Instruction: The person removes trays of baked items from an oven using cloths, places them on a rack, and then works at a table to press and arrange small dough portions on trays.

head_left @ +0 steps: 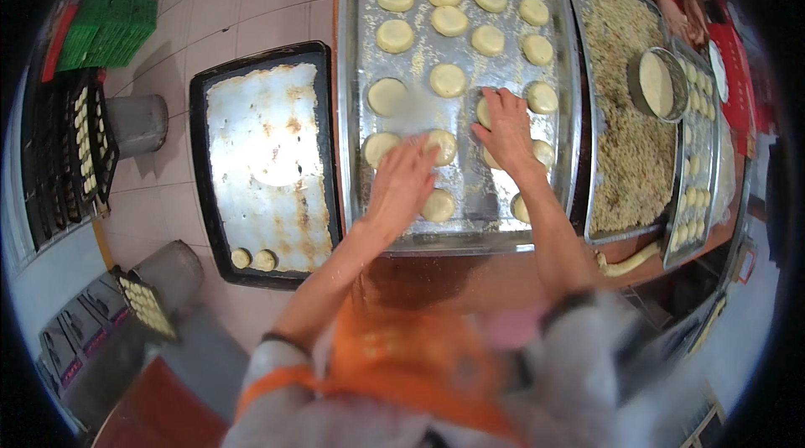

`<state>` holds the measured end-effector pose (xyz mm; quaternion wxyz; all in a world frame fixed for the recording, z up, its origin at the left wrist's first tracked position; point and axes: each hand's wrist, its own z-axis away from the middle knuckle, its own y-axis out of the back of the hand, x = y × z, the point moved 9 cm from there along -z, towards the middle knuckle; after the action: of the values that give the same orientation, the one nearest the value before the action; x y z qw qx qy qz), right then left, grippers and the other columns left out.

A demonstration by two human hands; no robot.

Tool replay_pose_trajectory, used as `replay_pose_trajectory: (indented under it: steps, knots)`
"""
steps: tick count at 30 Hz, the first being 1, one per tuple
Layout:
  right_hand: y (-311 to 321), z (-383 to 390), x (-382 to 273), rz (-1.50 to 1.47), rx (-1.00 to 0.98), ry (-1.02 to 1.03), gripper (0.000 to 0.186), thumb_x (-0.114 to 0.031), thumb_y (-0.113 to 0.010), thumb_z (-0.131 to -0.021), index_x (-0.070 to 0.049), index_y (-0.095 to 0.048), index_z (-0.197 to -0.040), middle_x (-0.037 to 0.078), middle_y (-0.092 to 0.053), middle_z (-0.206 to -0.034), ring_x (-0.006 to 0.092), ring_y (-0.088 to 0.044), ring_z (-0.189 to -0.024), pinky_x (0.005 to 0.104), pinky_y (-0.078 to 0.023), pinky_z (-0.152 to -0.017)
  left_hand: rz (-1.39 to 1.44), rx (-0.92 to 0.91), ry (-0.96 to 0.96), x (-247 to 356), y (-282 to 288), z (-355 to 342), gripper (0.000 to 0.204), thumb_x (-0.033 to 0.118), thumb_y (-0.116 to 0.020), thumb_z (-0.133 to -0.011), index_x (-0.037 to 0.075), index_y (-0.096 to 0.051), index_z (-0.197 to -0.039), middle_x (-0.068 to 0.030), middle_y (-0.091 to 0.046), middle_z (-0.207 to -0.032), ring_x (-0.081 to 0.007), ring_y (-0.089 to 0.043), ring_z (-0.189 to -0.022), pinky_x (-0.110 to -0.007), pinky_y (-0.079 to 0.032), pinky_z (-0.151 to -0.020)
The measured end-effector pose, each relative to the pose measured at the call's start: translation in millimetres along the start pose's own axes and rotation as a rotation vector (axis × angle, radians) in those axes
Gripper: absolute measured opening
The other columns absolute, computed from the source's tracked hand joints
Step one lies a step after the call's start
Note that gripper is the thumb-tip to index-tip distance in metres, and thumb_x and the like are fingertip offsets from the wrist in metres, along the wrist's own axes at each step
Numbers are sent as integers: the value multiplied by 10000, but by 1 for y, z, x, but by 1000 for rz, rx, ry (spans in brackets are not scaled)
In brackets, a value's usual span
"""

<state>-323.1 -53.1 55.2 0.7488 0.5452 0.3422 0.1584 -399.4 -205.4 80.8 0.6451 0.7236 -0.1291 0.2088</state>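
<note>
Flat round pale dough cakes (448, 80) lie in loose rows on a large metal tray (470, 234) dusted with crumbs. My left hand (402, 184) reaches over the near-left part of this tray. Its fingers, slightly blurred, close on the left side of one dough cake (444, 146). Farther right, my right hand (508, 136) has a dough cake (483, 113) between thumb and index finger, its other fingers stretched forward. My hand and wrist partly cover more cakes (543, 153) beside it. Both cakes appear to rest on the tray.
Left of the table, a black-rimmed baking tray (268, 154) bears two small dough rounds (253, 259). On the right are a tray of crumbly filling (625, 171), a round metal container (658, 83) and a narrow tray of dough pieces (692, 196). Another person's hands (688, 20) work at far right.
</note>
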Motion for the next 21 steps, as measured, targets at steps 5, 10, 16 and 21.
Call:
replay_pose_trajectory:
  steps: [5,10,16,21]
  knots:
    - [12,-7,-2,-76,-56,-4,615,-196,-708,-679,-41,-445,-1213,171,-478,-1134,354,-433,-1051,415,-362,-920,-142,146,187,-66,38,-50,571,143,-672,-678,30,-461,-1196,-197,-491,-1155,-365,-449,-1095,-434,-351,-949]
    - [20,-8,20,-258,66,33,625,-215,-699,-704,-9,-431,-1230,194,-473,-1166,349,-432,-1096,408,-342,-954,-90,-135,281,-100,3,-70,633,162,-716,-632,25,-452,-1191,-199,-486,-1137,-366,-447,-1071,-428,-363,-925]
    - [52,-60,24,-154,308,134,630,-184,-703,-718,-33,-413,-1257,206,-422,-1231,369,-392,-1116,417,-336,-955,7,147,189,-83,66,-88,639,173,-719,-633,32,-451,-1196,-184,-490,-1126,-356,-451,-1043,-423,-378,-897]
    - [33,-111,20,-117,251,136,627,-156,-719,-693,-32,-429,-1235,192,-447,-1184,355,-421,-1037,409,-355,-924,-78,152,161,-105,58,-149,623,181,-715,-645,37,-458,-1194,-174,-489,-1146,-347,-447,-1068,-412,-381,-897]
